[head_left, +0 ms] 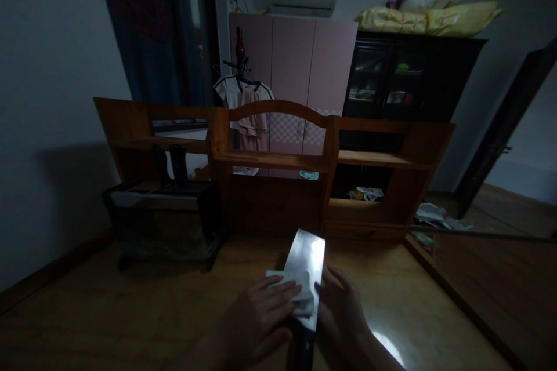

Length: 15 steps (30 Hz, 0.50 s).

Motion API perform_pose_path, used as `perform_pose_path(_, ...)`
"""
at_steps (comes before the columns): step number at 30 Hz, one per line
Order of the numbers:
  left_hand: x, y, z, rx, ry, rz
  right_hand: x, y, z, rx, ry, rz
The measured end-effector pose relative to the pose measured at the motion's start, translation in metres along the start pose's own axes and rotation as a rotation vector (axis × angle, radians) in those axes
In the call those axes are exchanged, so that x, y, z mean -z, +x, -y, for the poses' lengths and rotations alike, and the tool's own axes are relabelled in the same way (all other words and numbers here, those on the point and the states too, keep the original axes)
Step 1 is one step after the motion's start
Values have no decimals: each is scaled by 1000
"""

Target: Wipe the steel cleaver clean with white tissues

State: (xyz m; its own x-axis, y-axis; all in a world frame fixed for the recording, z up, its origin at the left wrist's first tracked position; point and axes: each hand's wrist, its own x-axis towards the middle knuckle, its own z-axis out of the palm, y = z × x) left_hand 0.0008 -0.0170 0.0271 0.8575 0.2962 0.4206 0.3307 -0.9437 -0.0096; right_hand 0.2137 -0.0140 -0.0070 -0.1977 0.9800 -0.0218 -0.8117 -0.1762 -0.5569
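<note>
A broad steel cleaver points away from me over the wooden desk, its dark handle at the bottom edge. A white tissue lies on the blade. My left hand presses flat on the tissue, fingers stretched toward the blade. My right hand is at the blade's right side, fingers curled against its edge and the handle end; how firmly it grips is hard to see in the dim light.
A dark knife block with two black handles stands at the back left of the desk. Behind it rises a wooden shelf unit. Farther back are a pink wardrobe, hanging clothes and a dark cabinet.
</note>
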Motion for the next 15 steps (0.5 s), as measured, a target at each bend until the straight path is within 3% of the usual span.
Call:
perform_pose_path(4, -3, -2, 3, 91, 75, -53, -6, -2, 12, -110, 64, -9)
perform_pose_path(7, -6, -2, 3, 61, 65, -53, -8, -2, 16, -167, 9, 25)
perform_pose_path(12, 3, 4, -8, -95, -7, 52, 4, 4, 11, -104, -29, 12)
perform_pose_path(15, 5, 6, -13, -117, -44, 99, 11, 7, 6, -67, -36, 2)
